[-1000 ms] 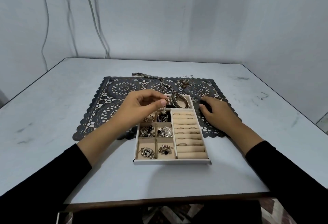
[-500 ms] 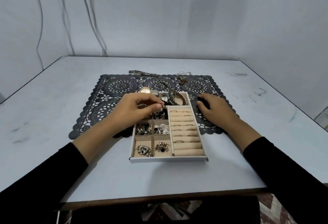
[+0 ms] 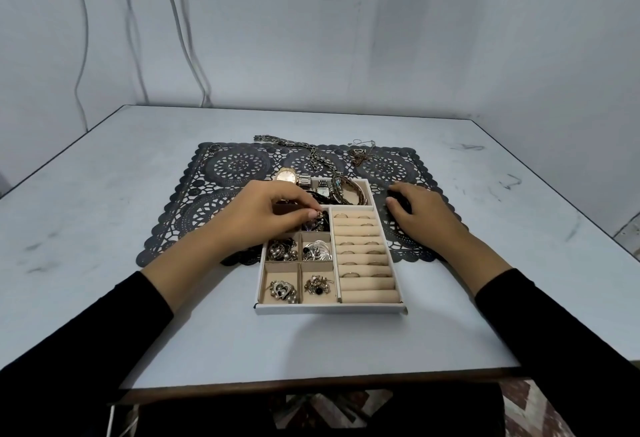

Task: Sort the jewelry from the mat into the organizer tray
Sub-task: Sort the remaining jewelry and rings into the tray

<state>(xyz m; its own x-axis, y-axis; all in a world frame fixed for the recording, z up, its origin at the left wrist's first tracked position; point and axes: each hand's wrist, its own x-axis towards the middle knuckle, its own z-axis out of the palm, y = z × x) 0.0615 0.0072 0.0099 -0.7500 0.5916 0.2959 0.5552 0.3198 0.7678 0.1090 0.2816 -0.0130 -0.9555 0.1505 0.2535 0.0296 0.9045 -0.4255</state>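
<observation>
The small gold-toned piece (image 3: pixel 321 215) is pinched between the thumb and fingertips of the left hand (image 3: pixel 273 215), right over the far square compartment of the organizer tray (image 3: pixel 329 308), where dark pieces (image 3: pixel 316 226) already lie. It looks light, hard and fiddly, likely to slip or snag on its neighbours, so a fingertip pinch on its body seems the right hold, with a low release. The square compartment to the left of that one is hidden under the hand. In the middle row sit a beaded cluster (image 3: pixel 282 251) and a silver leaf-like piece (image 3: pixel 317 250). The near row holds a heart-shaped brooch (image 3: pixel 282 289) and a dark-stoned cluster (image 3: pixel 317 285). The ring rolls (image 3: pixel 363 228) carry rings in most slots, though the nearest show none. The long far compartment holds a square-faced watch (image 3: pixel 322 190) and bangles (image 3: pixel 353 190). On the mat (image 3: pixel 225 166) a gold watch (image 3: pixel 286 176), a heavy chain (image 3: pixel 294 145) and a thin necklace (image 3: pixel 360 154) wait; the chains are limp and will tangle. The right hand (image 3: pixel 419 215) rests on the mat beside the tray, fingertips at something dark; whether it grips it I cannot tell.
</observation>
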